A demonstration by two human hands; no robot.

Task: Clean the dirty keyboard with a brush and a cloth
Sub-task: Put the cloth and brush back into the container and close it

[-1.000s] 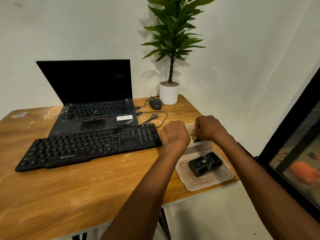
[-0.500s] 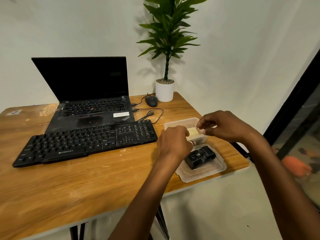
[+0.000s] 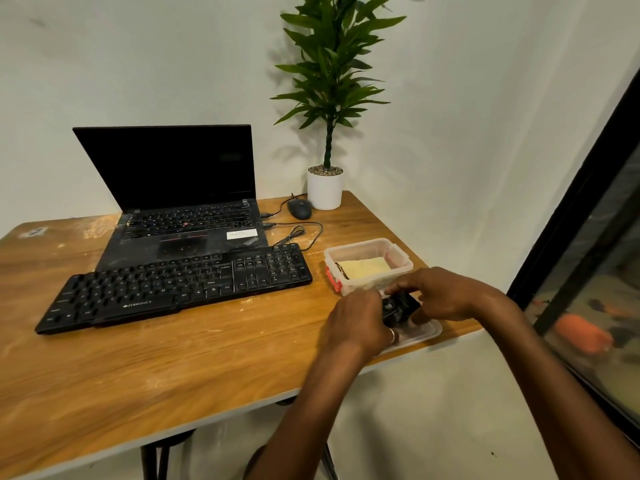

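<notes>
Head view: wooden table (image 3: pixel 173 375), white wall (image 3: pixel 450 116).

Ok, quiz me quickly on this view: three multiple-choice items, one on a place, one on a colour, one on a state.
1. The yellow cloth lies: A on a chair; B in the clear tub; C on the floor.
2. The plant pot is: A white; B red; C black.
3. The laptop is: A closed; B open, screen lit; C open, screen dark.
Answers: 1 B, it shows in the tub's open top; 2 A, plain white beside the mouse; 3 C, lid raised, screen black.
</notes>
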